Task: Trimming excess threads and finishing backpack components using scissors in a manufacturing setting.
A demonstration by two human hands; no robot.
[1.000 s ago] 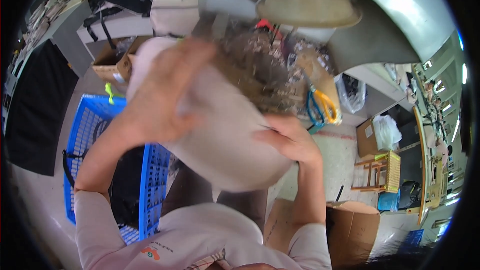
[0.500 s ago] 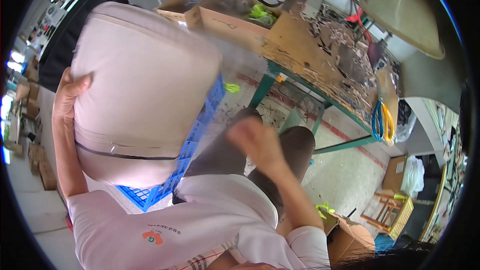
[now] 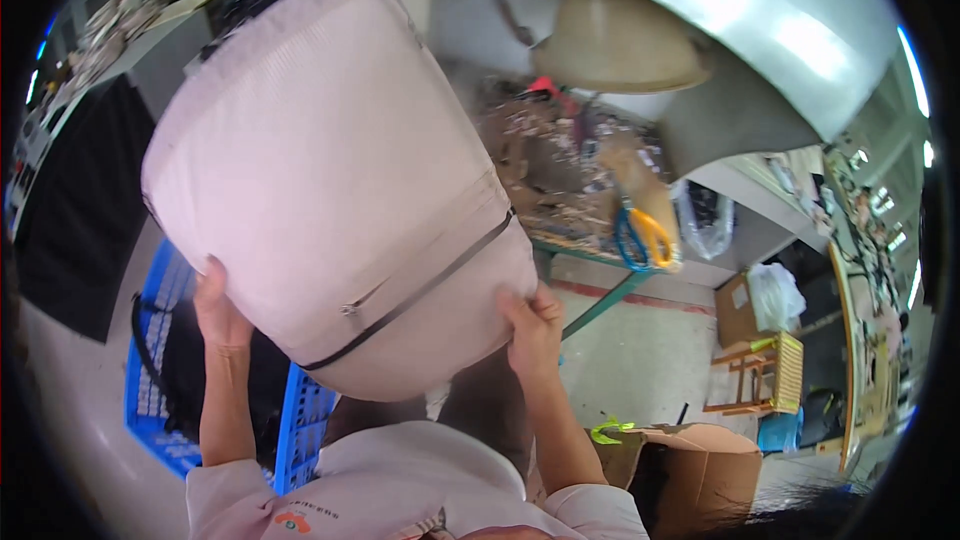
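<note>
A large, pale pinkish fabric bag [image 3: 340, 160] with rounded corners is tilted up in front of me, over my lap. A dark strip of trim [image 3: 410, 290] crosses its lower part, and just above that sits a short zipper with a metal pull [image 3: 350, 310]. My left hand [image 3: 220, 308] grips the bag's lower left edge, thumb on the front and the other fingers mostly hidden behind. At the lower right corner, my right hand [image 3: 533, 325] pinches the bag's edge between thumb and fingers.
On my left stands a blue plastic crate [image 3: 140, 395] holding black material [image 3: 205, 380]. Beyond the bag, a scrap-strewn workbench [image 3: 560, 160] carries scissors with blue and yellow handles [image 3: 650, 240] at its edge, under a lampshade [image 3: 620, 40]. To the right are an open cardboard box [image 3: 715, 465] and a wooden stool [image 3: 785, 375].
My right hand, free and blurred over my lap before, now holds the bag's right corner. The bag has swung right and tilted, uncovering the crate. The view has turned too.
</note>
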